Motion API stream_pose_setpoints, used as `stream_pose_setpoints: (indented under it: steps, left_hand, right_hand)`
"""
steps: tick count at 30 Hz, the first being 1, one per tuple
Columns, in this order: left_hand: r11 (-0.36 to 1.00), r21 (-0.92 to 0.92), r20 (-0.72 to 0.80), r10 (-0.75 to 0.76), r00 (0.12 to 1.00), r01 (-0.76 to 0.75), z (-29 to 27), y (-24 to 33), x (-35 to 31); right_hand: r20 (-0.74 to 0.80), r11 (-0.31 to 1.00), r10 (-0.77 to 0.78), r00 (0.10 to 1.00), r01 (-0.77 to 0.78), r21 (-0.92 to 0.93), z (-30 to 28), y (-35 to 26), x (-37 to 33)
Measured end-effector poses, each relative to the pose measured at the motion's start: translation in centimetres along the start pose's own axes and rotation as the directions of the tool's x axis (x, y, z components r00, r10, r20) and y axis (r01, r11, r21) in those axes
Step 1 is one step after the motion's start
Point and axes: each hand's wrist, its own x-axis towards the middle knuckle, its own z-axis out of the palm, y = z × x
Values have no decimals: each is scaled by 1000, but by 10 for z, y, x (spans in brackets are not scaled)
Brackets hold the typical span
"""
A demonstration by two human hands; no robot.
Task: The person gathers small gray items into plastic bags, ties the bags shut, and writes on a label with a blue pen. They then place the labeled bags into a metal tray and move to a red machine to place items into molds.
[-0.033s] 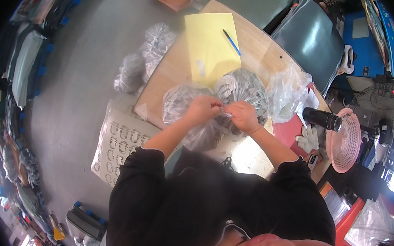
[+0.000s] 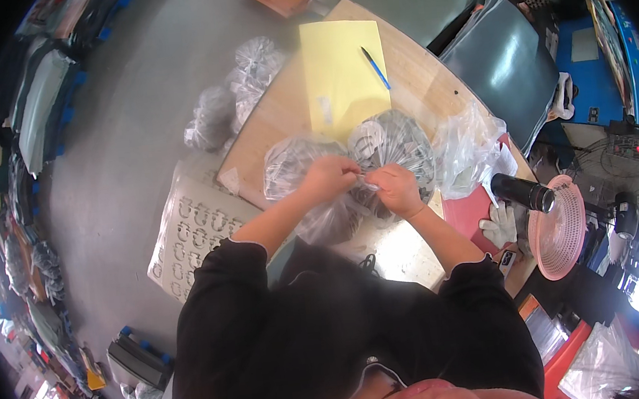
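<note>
My left hand [image 2: 330, 178] and my right hand [image 2: 395, 188] meet over the table, fingers pinched together on a twisted end of transparent plastic [image 2: 364, 180]. It appears to be the gathered neck of a plastic bag; which bag it belongs to is hard to tell. Below and left of the hands lies a filled transparent bag [image 2: 329, 223] with greyish contents. Just beyond my right hand sits another filled plastic bag [image 2: 389, 140], with grey and dark flat pieces showing through. What exactly the bags contain cannot be made out.
Yellow paper [image 2: 341, 66] with a blue pen [image 2: 375, 69] lies at the far side of the wooden table [image 2: 431, 85]. Crumpled plastic bags [image 2: 469, 150], a black cylinder [image 2: 523, 192], a white glove [image 2: 499, 225] and a pink basket [image 2: 558, 228] are right. A sheet with cut-out shapes [image 2: 195, 231] is left.
</note>
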Motion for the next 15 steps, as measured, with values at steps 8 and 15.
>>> stream_pose_setpoints:
  steps: [8, 15]
  left_hand:
    - [938, 249, -161, 284, 945, -239, 6, -29, -7]
    - [587, 531, 55, 696, 716, -611, 9, -22, -45]
  right_hand:
    - [-121, 988, 145, 982, -151, -43, -7, -1, -33]
    - [-23, 595, 803, 595, -799, 92, -3, -36, -88]
